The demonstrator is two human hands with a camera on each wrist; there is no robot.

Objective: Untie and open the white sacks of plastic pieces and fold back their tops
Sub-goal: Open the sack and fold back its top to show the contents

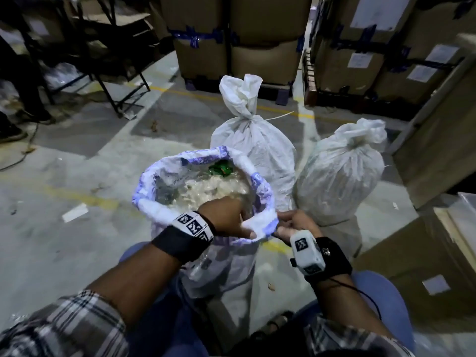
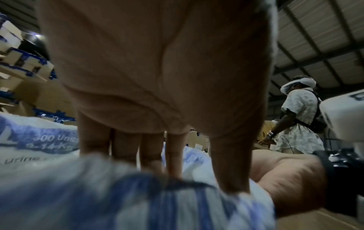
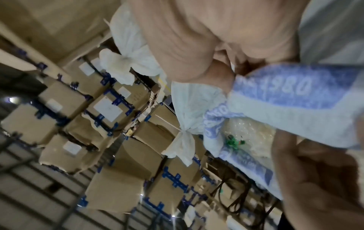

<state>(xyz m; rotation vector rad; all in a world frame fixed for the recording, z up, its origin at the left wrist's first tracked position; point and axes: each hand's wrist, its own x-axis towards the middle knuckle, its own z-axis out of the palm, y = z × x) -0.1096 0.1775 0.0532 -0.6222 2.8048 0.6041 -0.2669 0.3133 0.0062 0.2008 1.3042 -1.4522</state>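
Where it stands on the concrete floor (image 1: 77,155) between the person's knees, the open sack (image 1: 159,215) shows a rolled-back, blue-printed rim around pale plastic pieces (image 1: 213,189); left hand (image 1: 229,217) and right hand (image 1: 293,222) both pinch its near edge.

floor (image 1: 77,163): grey concrete, yellow lines | cardboard boxes (image 1: 262,34): stacked behind | light: dim

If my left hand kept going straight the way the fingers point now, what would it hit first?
Probably the pale plastic pieces inside the open sack: the left hand reaches over its near rolled rim, fingers pointing in. Depth is unclear.
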